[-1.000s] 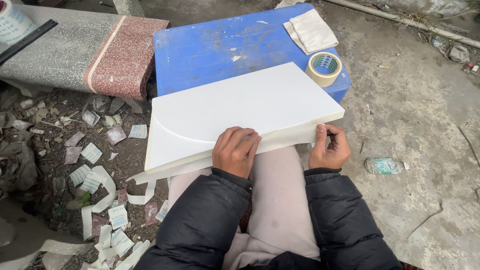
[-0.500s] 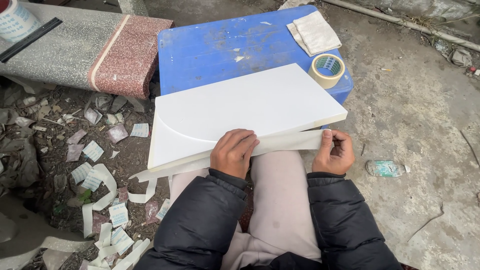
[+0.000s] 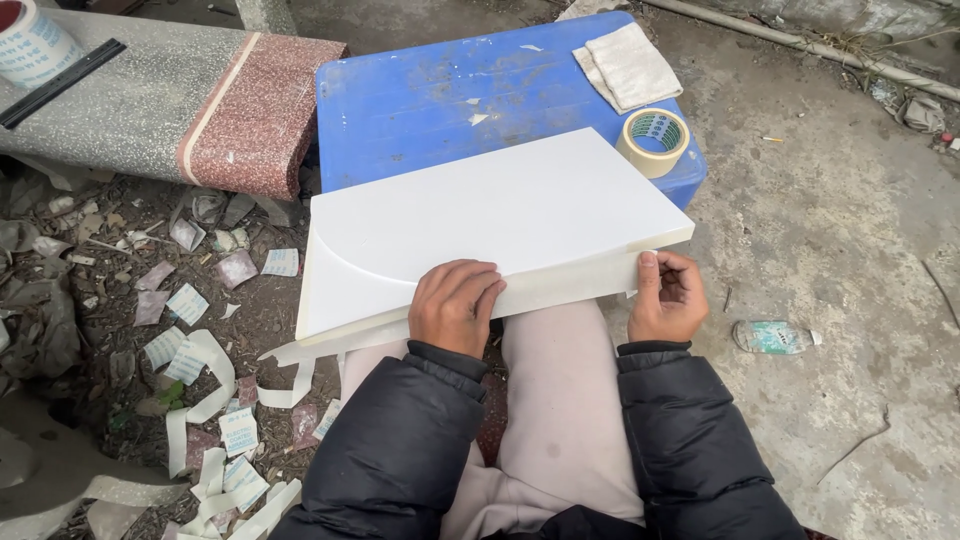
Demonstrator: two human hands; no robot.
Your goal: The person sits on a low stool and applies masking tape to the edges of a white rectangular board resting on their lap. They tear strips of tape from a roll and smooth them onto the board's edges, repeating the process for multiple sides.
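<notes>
While the white board rests across the lap and blue plastic table, left hand pressed flat on its near edge, right hand pinching that edge, masking tape roll beside the far corner.

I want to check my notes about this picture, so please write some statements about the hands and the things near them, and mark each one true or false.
1. The left hand lies on the near edge of the flat white rectangular board. True.
2. The right hand holds the roll of beige tape. False: the roll sits apart on the blue plastic table; the hand is at the board's near right edge.
3. A folded pale cloth lies on the blue table. True.
4. The ground left of the person is covered by green grass. False: white paper strips and scraps lie there on dirt.
5. The board rests partly on the blue table. True.
</notes>
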